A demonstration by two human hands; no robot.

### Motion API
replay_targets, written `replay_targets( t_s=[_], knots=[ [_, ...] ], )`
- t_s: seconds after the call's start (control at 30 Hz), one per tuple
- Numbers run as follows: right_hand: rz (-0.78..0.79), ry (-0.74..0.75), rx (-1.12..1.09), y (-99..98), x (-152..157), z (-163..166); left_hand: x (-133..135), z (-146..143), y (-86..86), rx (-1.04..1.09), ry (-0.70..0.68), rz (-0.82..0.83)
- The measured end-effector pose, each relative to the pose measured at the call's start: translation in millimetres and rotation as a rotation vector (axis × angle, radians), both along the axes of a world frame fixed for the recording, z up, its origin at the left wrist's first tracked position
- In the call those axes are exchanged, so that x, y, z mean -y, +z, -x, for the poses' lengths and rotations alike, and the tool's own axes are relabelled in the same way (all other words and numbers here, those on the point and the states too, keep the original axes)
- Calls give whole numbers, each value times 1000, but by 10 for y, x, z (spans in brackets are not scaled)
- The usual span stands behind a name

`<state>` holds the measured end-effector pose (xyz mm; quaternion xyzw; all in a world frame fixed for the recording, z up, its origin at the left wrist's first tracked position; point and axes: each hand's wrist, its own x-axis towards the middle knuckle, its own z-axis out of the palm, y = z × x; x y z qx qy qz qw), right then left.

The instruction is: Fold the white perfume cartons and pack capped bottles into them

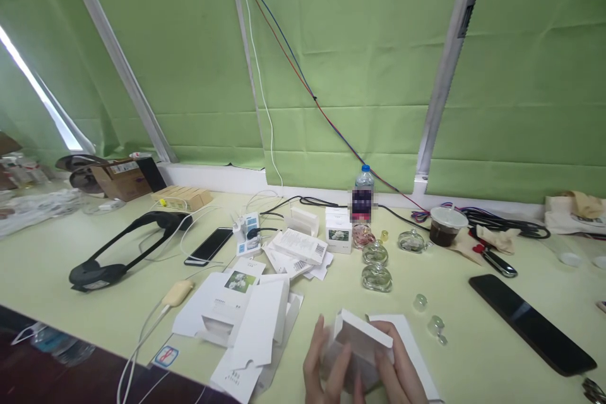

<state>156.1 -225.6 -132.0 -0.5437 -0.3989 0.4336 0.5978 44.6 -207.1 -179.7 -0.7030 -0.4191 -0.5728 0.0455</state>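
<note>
A small white cardboard box (357,336) with its near side raised is held between my two hands at the front edge of the table. My left hand (324,371) wraps its left side, fingers bent against the card. On the right side, my right hand (400,366) grips it with curled fingers. Beneath my right hand lies a flat white carton (414,350). Unfolded white cartons (260,315) are heaped to the left. Farther back stands a closed white box (338,240) with a flower picture. Round glass bottles (377,278) and clear caps (435,326) lie beyond my hands.
A large black phone (530,322) lies at right, a smaller phone (209,246) at left. Behind the bottles are a lidded cup (444,233) and a water bottle (364,178). A power strip (249,233), white cables and a black headset (101,274) occupy the left.
</note>
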Motion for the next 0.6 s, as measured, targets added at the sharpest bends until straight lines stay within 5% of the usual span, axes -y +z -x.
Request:
replay_targets(
  t_s=[0.13,0.4,0.6],
  knots=[
    [-43,-8,7,72,-34,-94,-43,95,111,-69,-110,199],
    [-8,-22,-400,-17,-89,-90,-59,165,97,24,-157,535],
    [-93,-173,-56,-189,-114,-102,-67,156,109,85,-177,672]
  ],
)
